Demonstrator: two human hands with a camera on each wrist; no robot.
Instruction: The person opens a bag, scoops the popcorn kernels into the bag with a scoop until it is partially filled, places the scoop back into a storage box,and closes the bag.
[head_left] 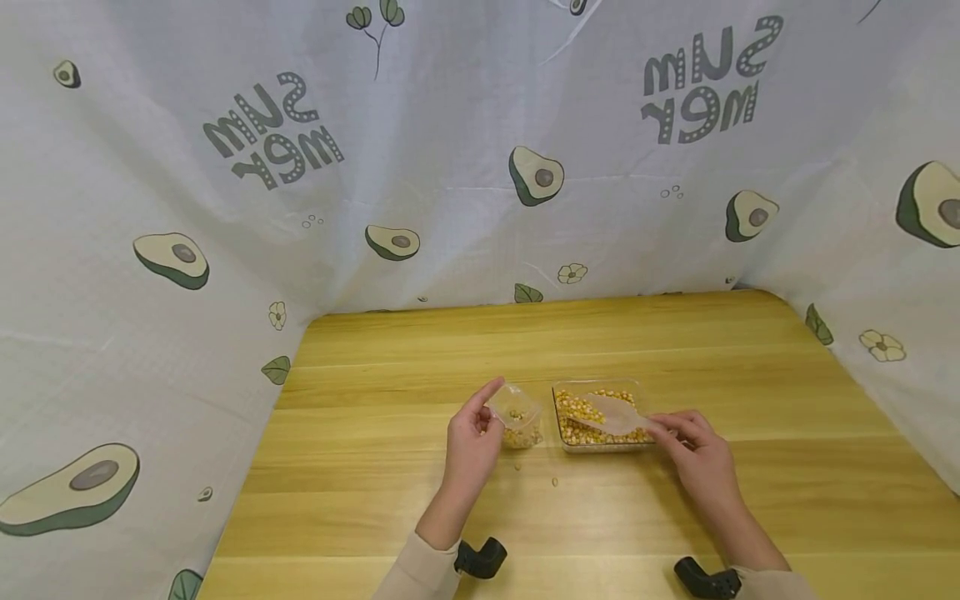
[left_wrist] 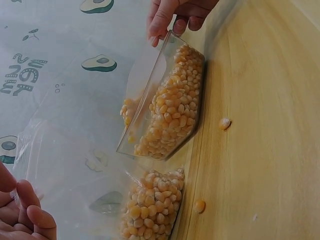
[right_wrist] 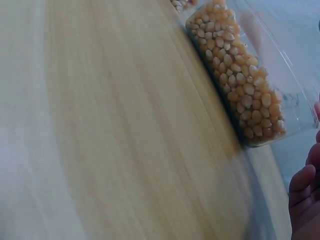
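Note:
A clear plastic bag (head_left: 527,402) stands on the table with corn kernels (left_wrist: 150,207) filling its bottom. My left hand (head_left: 474,442) pinches the bag's upper edge, index finger stretched along the opening. To the right of the bag sits a clear rectangular container (head_left: 603,449) of corn kernels (left_wrist: 175,107). My right hand (head_left: 697,457) grips the handle of a broad pale spoon (head_left: 615,414) over the container. Kernels lie at the spoon's left end, inside the rim. In the right wrist view, that hand's fingers (right_wrist: 303,179) show beside the container's corner.
Two loose kernels (left_wrist: 224,123) lie on the wooden table (head_left: 360,467) in front of the bag and container. A white curtain (head_left: 450,192) with avocado prints hangs behind the table and along its sides. Black wrist mounts (head_left: 483,558) sit at both cuffs.

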